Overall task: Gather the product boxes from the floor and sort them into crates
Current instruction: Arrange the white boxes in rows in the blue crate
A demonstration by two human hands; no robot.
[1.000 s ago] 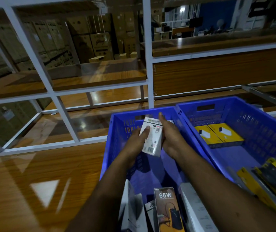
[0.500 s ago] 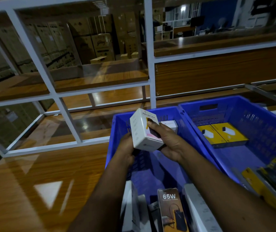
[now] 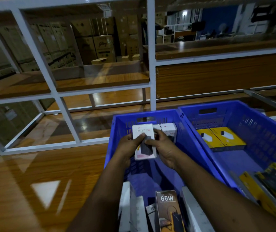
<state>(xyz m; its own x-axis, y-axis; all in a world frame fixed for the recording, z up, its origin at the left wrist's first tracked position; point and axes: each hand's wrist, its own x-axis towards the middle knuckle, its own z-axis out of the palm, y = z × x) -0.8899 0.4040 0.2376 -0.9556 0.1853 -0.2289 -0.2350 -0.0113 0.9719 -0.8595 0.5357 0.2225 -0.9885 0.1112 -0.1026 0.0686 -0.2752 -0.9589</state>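
Observation:
A white product box point(image 3: 144, 141) with a dark power bank printed on its front is held face up over the left blue crate point(image 3: 115, 124). My left hand point(image 3: 128, 146) grips its left side, thumb on the front. My right hand point(image 3: 163, 147) holds its right side. Behind it, two more white boxes point(image 3: 168, 129) stand against the crate's far wall. At the crate's near end stand a dark "65W" box point(image 3: 168, 210) and several white boxes. The right blue crate point(image 3: 257, 124) holds two yellow boxes point(image 3: 220, 137) at its far end and yellow-black boxes point(image 3: 274, 186) at its near end.
Both crates sit side by side on a glossy wooden floor point(image 3: 33, 181). A white metal rack point(image 3: 151, 64) with wooden shelves stands right behind them. Stacked brown cartons point(image 3: 100, 41) fill the background beyond the rack.
The white box has turned from edge-on to front face up and sunk lower towards the crate's far end. Both hands have stayed on it throughout.

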